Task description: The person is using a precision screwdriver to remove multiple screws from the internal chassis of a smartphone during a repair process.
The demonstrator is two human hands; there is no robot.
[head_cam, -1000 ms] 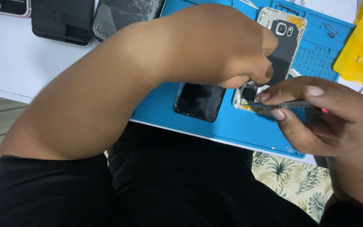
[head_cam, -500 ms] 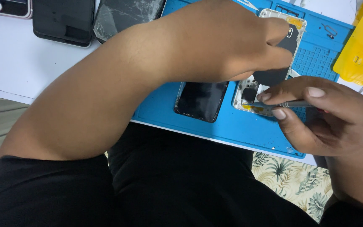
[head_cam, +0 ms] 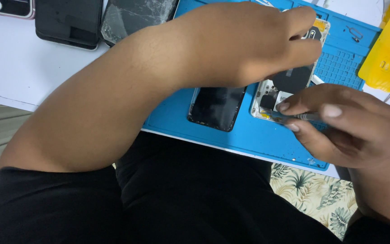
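Head view: we are pinching a thin grey metal tool in our right hand, its tip on the opened white-framed phone; our left hand, fingers curled, is gripping and hiding its upper part. Beneath lies a blue rubber mat with a detached black screen; cracked dark phones lie beyond.
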